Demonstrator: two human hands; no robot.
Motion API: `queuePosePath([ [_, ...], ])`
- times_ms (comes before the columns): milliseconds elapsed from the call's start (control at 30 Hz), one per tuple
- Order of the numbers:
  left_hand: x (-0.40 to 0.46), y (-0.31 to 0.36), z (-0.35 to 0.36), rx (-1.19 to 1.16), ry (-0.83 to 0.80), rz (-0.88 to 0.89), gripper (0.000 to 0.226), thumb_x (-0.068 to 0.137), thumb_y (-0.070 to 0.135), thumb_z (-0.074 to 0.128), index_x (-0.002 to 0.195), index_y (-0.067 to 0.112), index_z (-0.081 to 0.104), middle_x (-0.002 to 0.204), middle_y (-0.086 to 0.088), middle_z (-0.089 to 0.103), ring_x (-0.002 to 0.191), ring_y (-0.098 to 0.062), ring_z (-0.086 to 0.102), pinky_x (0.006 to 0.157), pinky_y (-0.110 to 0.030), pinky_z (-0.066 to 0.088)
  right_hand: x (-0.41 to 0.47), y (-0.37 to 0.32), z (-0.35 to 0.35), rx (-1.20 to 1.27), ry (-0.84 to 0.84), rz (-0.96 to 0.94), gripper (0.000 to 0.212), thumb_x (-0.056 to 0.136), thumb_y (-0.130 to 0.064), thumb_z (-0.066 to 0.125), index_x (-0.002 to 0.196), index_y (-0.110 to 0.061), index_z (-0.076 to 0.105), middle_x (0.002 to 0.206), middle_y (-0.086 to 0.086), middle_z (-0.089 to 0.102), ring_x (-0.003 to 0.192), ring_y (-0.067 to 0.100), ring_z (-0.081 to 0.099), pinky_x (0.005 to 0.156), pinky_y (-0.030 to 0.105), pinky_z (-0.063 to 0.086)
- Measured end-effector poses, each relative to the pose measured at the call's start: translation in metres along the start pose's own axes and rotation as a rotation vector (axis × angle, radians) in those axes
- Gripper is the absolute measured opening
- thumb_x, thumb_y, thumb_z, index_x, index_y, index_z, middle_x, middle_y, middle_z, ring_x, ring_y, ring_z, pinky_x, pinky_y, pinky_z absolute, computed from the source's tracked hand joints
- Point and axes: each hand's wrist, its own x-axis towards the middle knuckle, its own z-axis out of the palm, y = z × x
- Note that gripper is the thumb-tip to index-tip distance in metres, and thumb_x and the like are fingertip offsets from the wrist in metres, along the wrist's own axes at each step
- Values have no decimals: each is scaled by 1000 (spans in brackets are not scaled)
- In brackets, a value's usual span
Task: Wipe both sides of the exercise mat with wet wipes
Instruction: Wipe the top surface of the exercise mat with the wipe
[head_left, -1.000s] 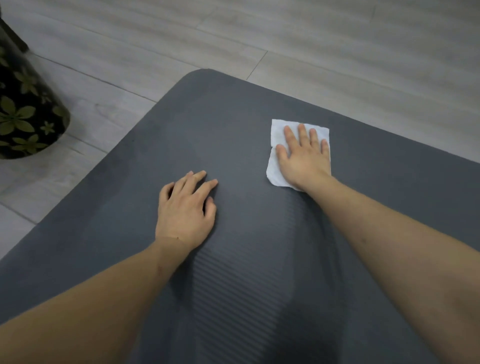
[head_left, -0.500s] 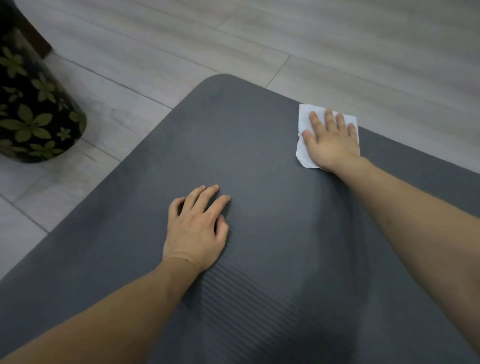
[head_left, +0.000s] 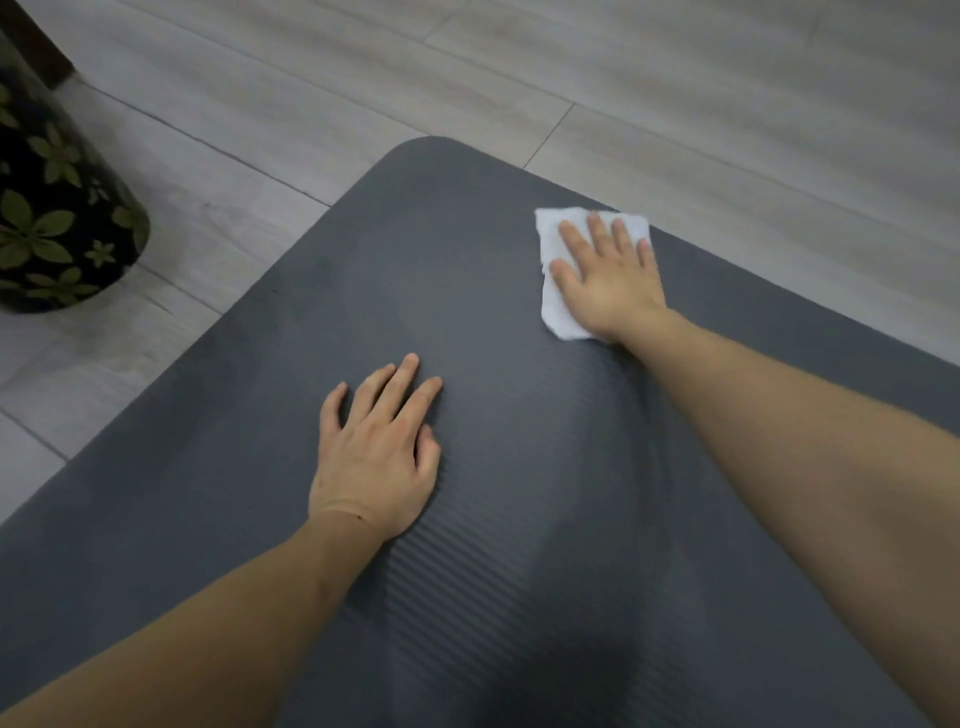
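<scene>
While the right hand (head_left: 610, 280) lies flat with straight fingers on the wipe (head_left: 558, 306), it presses it onto the mat (head_left: 467, 260) close to the far edge, at about 1 o'clock. At 7 o'clock from it, the left hand (head_left: 376, 447) rests on the mat with fingers spread, holding nothing. To wipe well, I think the hand should push down evenly, move in long rows that overlap, reach the corner at 12 o'clock, and keep the wipe flat.

flowered pot (head_left: 57, 208) left of mat (head_left: 415, 260)
</scene>
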Motion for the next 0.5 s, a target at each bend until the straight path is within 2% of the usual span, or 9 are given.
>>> queuePosePath([
  [100, 1, -1, 2, -7, 19, -1, 54, 95, 40, 34, 147, 34, 47, 163, 8, 33, 147, -17, 30, 120, -53, 21, 11, -1, 0, 6, -30, 82, 66, 101, -62, 12, 164, -43, 1, 174, -3, -8, 159, 25, -10, 127, 52, -7],
  [233, 0, 2, -1, -12, 16, -5, 53, 95, 39, 35, 145, 33, 48, 163, 8, 33, 146, -18, 30, 120, -53, 21, -60, -5, 15, -22, -55, -23, 67, 101, -66, 9, 163, -45, -4, 173, -1, -12, 159, 26, -12, 127, 53, -8],
  [367, 0, 2, -3, -14, 14, -10, 52, 94, 38, 36, 144, 33, 48, 163, 8, 33, 146, -18, 31, 120, -52, 20, -166, -17, 36, -84, -38, -215, 64, 103, -62, 11, 163, -44, -4, 173, -2, -13, 159, 25, -15, 127, 51, -6],
  [500, 0, 4, -3, -20, 11, -11, 51, 95, 39, 35, 145, 33, 47, 163, 7, 33, 146, -18, 30, 120, -52, 19, -163, -12, 34, -90, -66, -281, 62, 103, -63, 13, 162, -47, -2, 173, -4, -12, 158, 23, -16, 127, 52, -6],
])
